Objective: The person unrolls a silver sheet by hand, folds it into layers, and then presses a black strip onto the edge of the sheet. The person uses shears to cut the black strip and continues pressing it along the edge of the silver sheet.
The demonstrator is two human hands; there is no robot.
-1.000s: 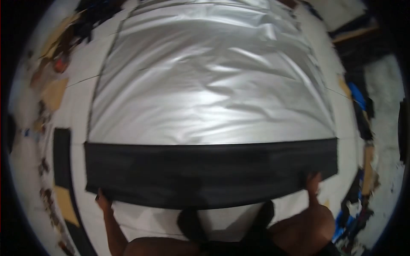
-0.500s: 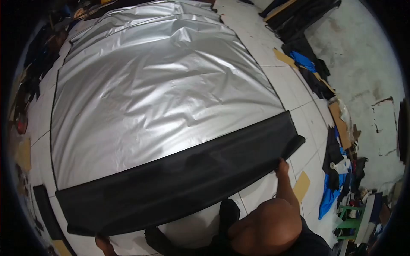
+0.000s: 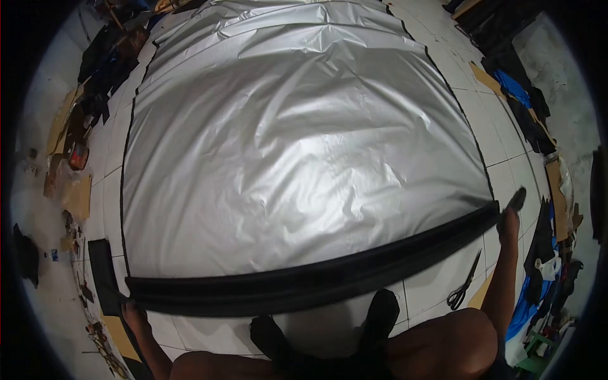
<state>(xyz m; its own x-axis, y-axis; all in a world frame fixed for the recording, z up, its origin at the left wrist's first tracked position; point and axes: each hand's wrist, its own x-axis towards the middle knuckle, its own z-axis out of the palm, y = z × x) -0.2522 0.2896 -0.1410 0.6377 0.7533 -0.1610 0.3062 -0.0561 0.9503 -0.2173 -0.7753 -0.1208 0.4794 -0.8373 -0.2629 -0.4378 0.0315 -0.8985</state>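
A large silver sheet [image 3: 304,139] with dark edges lies wrinkled on the tiled floor. Its near end is turned over, showing the black underside as a long folded band [image 3: 304,285]. My left hand [image 3: 135,315] is closed on the band's left end. At the opposite end, my right hand [image 3: 508,227] grips the band's corner, and a bit of black material sticks up above the fingers. The band sags slightly between my hands, in front of my dark-covered feet.
Black-handled scissors [image 3: 465,282] lie on the floor by my right knee. A black strip [image 3: 104,275] is at the left. Blue and black scraps [image 3: 538,278] with cardboard pieces line the right wall; clutter and a plastic bag [image 3: 66,183] run along the left.
The black band has become narrower, with its near edge drawn forward toward the silver part. My right hand has moved forward to the band's corner. The head view has shifted, and the scissors now show.
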